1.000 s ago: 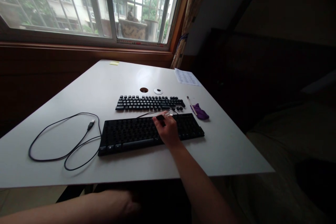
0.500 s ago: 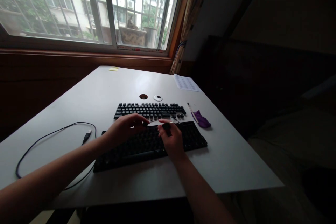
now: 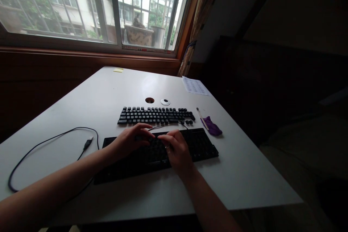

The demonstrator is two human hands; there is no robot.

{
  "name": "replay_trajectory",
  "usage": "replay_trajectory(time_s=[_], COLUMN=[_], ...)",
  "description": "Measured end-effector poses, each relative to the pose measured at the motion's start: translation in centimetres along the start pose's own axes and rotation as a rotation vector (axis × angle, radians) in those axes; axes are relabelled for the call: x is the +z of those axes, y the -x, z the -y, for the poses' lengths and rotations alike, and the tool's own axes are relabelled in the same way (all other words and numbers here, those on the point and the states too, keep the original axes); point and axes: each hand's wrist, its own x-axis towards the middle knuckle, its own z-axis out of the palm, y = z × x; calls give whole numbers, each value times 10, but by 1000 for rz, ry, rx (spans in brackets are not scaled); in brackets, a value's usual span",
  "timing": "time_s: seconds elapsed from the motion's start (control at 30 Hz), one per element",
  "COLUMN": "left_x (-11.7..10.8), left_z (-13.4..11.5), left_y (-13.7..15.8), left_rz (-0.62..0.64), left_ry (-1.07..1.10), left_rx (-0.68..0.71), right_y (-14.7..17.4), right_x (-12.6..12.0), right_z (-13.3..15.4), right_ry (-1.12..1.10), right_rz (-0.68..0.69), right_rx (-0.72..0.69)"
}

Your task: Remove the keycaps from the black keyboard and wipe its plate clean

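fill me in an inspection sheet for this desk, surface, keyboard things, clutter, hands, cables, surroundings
Surface: white desk, with a round hole and a white ring beside it.
Job's things: black keyboard; loose keycaps in rows behind it.
Clutter: brush, overlapping purple cloth; printed paper; yellow note.
Hands: left hand and right hand over the keyboard, fingertips close together; something shiny at the right, too small to identify.
Cables: black cable curving left of the keyboard; plug unconnected.
Surroundings: barred window, curtain; right side dark.
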Motion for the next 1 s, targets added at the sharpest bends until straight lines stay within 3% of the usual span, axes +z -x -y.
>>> replay_trajectory(time_s=[0.2, 0.47, 0.7, 0.87, 1.0], left_x=[0, -1, -1, 0, 4], left_z=[0, 1, 3, 1, -1], left_y=[2, 3, 5, 4, 4], left_rz=[15, 85, 151, 108, 232], left_ry=[-51, 35, 68, -183, -344], left_rx=[29, -22, -30, 48, 161], right_y=[3, 9, 10, -2, -10], right_x=[5, 9, 7, -16, -57], right_z=[1, 0, 5, 2, -29], right_ry=[53, 119, 90, 98, 203], right_rz=[101, 185, 177, 111, 61], right_rx=[-69, -189, -163, -85, -25])
